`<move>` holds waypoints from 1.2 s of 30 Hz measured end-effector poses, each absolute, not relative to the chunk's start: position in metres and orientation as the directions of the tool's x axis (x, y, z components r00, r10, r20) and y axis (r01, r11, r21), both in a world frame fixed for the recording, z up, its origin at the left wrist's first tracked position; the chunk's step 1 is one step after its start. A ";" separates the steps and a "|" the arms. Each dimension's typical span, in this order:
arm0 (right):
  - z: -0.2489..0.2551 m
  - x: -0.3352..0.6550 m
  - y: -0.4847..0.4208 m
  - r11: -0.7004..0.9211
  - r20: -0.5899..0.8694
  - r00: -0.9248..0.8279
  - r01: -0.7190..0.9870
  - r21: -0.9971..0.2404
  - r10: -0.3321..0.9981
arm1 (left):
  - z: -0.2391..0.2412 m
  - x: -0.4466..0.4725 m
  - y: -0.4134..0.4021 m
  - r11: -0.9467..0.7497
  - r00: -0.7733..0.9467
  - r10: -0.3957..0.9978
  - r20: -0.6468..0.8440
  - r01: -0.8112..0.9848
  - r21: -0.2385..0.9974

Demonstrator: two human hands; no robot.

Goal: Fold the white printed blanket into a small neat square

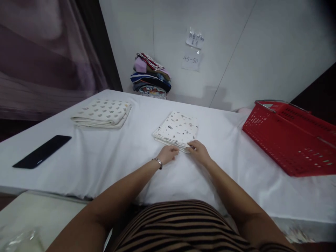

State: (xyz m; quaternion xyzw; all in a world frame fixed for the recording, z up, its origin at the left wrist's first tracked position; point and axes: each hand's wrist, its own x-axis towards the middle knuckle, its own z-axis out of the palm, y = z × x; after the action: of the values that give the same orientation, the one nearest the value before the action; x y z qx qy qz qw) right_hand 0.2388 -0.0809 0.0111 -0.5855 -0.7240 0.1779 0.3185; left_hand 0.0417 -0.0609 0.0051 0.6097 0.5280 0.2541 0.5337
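A white cloth (179,126) with a small scattered print lies folded in layers in the middle of the table. My right hand (200,151) pinches its near right corner between thumb and fingers. At the middle of the near edge, my left hand (168,154) has its fingers closed against the cloth's layers; a bracelet (159,163) circles that wrist. To the left lies a thicker folded cream cloth (105,111) with grey motifs, apart from both hands.
The table wears a white cover (123,154). A black flat slab (43,151) lies at the left, and a red plastic basket (291,140) stands at the right. Behind the table rises a pile of folded fabrics (152,77), near paper notes (191,58) on the wall.
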 end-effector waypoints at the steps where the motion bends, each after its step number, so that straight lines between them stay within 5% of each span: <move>1: 0.009 0.241 -0.081 0.265 0.272 -0.105 0.702 -0.662 0.956 | 0.004 0.047 -0.063 0.178 0.298 0.911 -0.287 0.343 0.922; 10: -0.009 0.247 -0.087 0.298 0.342 -0.023 0.546 -0.783 0.940 | 0.000 0.079 -0.081 0.349 0.225 0.907 -0.355 0.070 0.935; 26: -0.018 0.246 -0.087 0.423 0.463 -0.057 0.518 -0.743 0.884 | 0.011 0.098 -0.095 0.491 0.226 0.868 -0.442 -0.265 0.830; 36: -0.010 0.240 -0.091 0.392 0.423 -0.139 0.697 -0.601 0.895 | 0.011 0.095 -0.094 0.591 0.403 0.801 -0.442 -0.423 0.687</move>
State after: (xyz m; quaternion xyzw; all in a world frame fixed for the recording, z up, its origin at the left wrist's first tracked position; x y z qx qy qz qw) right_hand 0.2397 -0.0909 -0.0098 -0.5355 -0.7432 0.1310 0.3791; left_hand 0.0951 -0.0944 0.0107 0.2420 0.3910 0.3817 0.8018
